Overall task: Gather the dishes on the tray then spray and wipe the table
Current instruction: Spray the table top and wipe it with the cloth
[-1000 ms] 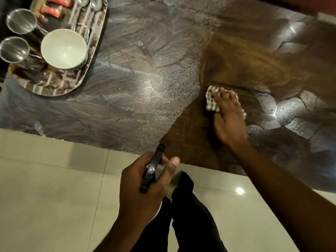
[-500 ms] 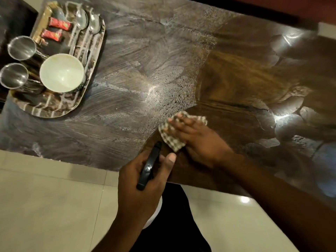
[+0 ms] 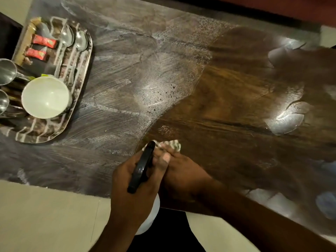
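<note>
My left hand grips a spray bottle by its black trigger head; the white body hangs below the table's front edge. Just behind it my right hand presses a checked cloth flat on the dark wooden table, its fingertips partly hidden by the left thumb. At the far left a patterned tray carries a white bowl, two steel cups, two spoons and two red packets. White spray film covers the table's left half.
The right half of the table is dark and glossy, with wet patches near the right edge. Pale floor tiles lie in front of the table. My dark trousers show below the hands.
My right hand has dragged the cloth from the table's middle right toward the front edge, behind the spray bottle. The view has shifted closer; the left hand keeps its grip.
</note>
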Tool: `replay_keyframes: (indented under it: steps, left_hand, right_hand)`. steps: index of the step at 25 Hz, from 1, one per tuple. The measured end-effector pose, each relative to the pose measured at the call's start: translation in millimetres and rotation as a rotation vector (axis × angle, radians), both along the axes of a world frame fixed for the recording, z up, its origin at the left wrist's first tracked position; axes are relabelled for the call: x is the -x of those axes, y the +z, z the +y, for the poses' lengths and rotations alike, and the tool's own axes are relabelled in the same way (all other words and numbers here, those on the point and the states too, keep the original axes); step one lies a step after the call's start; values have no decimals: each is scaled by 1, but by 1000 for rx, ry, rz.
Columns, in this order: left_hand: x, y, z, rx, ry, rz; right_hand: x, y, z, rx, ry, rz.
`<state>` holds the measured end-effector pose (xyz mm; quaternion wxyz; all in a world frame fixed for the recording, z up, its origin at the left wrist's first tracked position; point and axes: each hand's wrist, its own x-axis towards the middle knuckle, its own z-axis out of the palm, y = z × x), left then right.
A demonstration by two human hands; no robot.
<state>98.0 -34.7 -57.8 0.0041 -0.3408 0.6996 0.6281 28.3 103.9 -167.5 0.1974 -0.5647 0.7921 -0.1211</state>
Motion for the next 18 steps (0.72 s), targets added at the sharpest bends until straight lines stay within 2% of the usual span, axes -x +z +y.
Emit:
replay_keyframes:
  steps: [1,2,3,5,9,11,12,13,15,16,17,18]
  left_hand:
    - [6,2,-1,2,-26,13]
    - [11,4,-3,14,-37,24]
    - [16,5,-5,24,-40,33]
    - [26,2,-9,59,-32,-5]
    - [52,5,-14,148,-40,-72]
    - [66,11,-12,133,-27,-100]
    - [76,2,-10,124,-29,-109]
    - [78,-11,-10,85,-31,-110]
    - [54,-54,-12,-8,-57,-184]
    - [31,-108,-10,-24,8,-188]
    - [20,-159,-14,-39,32,-132]
    - [18,-171,-16,-66,63,-118]
  right_hand:
    - [17,0,9,27,179,3]
    - [41,1,16,36,256,6]
    - [68,3,23,15,238,23]
    - [126,4,37,-47,-49,58]
    - [208,5,41,9,-917,51]
    - [201,1,12,-2,-1123,78]
    - [184,-3,-3,-18,-1069,87]
    - [163,-7,-15,-17,-912,85]
    - [126,-11,-23,-5,-398,61]
    - [122,-9,-18,-13,-113,56]
    - [134,-8,-9,-18,111,42]
    - [158,-6,2,-29,250,44]
